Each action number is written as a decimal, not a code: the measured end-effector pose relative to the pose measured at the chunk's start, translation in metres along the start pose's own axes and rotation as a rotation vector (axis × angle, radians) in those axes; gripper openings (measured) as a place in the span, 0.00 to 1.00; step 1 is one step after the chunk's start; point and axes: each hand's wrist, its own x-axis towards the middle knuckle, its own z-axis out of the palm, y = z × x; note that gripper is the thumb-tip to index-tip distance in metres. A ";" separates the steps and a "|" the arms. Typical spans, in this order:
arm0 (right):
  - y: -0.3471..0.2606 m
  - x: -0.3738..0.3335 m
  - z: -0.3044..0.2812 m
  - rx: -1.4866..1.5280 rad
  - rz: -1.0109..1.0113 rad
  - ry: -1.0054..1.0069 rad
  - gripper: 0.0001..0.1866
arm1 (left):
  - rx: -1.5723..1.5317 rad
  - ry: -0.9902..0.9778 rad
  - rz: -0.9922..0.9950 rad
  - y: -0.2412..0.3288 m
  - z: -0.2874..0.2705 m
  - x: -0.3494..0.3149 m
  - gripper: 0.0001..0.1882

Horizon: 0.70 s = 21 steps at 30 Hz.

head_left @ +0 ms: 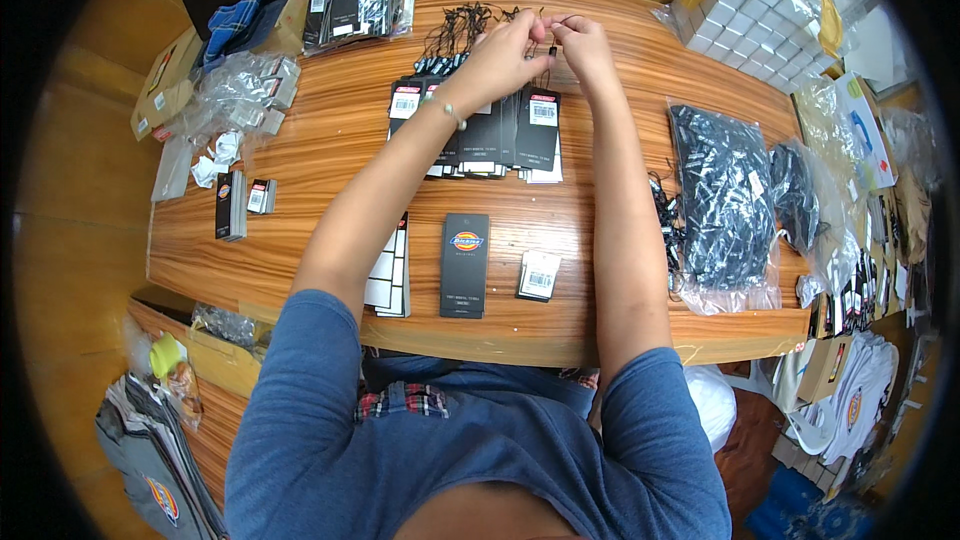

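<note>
At the far side of the table, above a spread of black hang tags [485, 135] with white barcode labels, my hands are close together. Fingers pinched, my left hand [512, 58] grips a thin black tag string. My right hand [586, 48] is closed on the same string, thumb and fingertips together. A small black piece of the string [552, 52] hangs between them. Behind my left hand lies a tangle of black strings [462, 32] on the tags. Nearer me are a stack of black cards [464, 285], small white labels [540, 275] and white-panelled cards [388, 280].
To the right lies a clear bag of black strings [722, 190], with loose strings beside it. Small white boxes [750, 10] fill the back right corner. More packed black tags [358, 5] stand at the back left. Small card stacks [231, 208] and crumpled plastic [225, 90] sit left.
</note>
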 end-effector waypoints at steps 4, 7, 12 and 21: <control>0.016 0.012 0.005 -0.164 -0.140 0.044 0.12 | -0.544 -0.083 -0.127 -0.022 0.004 0.031 0.16; 0.023 0.015 -0.001 -0.252 -0.190 0.039 0.16 | -0.650 -0.121 -0.272 -0.021 0.003 0.041 0.14; -0.008 -0.008 0.006 0.126 0.117 0.029 0.20 | -0.793 -0.268 -0.474 -0.034 -0.005 0.050 0.07; -0.028 -0.016 -0.007 0.179 0.174 0.027 0.19 | -0.546 -0.273 -0.400 -0.060 -0.003 0.085 0.08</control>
